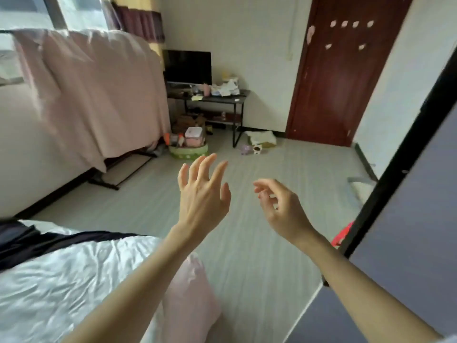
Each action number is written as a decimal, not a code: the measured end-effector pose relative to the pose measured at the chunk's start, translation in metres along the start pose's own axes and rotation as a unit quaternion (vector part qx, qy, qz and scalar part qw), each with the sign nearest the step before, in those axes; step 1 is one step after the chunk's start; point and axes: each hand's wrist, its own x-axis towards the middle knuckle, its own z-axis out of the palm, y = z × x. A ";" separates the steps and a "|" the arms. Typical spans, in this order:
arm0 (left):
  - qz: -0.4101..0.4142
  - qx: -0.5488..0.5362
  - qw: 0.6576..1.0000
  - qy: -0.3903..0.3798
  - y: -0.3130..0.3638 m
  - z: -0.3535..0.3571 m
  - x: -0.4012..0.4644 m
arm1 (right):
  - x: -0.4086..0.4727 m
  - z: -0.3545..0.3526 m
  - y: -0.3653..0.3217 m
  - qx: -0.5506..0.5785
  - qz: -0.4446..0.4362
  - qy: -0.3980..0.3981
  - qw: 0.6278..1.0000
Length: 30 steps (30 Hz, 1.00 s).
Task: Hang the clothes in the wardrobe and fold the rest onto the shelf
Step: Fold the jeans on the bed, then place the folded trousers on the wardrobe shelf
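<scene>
Hands free: left hand (pixel 201 194) spread, right hand (pixel 279 206) loosely curled, neither holding anything. Dark garment (pixel 37 240) lies on bed (pixel 74 280), lower left. Looks soft and light, probably slippery; best pinched at shoulders or collar

Soft daylight from window (pixel 29 11) upper left; motion blur throughout; wide-angle edge bending.

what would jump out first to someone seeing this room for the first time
Two bare hands held out mid-frame over the grey floor, the left hand spread and the right hand loosely curled, both holding nothing. Next, the big pink sheet draped over a rack at left, and the dark red door at the back right.
</scene>
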 end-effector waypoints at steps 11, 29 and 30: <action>-0.212 0.073 0.968 -0.111 -0.194 0.052 -0.004 | 0.138 0.198 0.053 0.017 0.083 -0.303 0.949; -0.442 0.047 0.893 -0.073 -0.421 0.212 0.186 | 0.453 0.416 0.154 -0.001 0.021 -0.496 0.868; -0.461 0.049 0.884 -0.063 -0.441 0.213 0.188 | 0.464 0.436 0.151 0.004 0.015 -0.513 0.858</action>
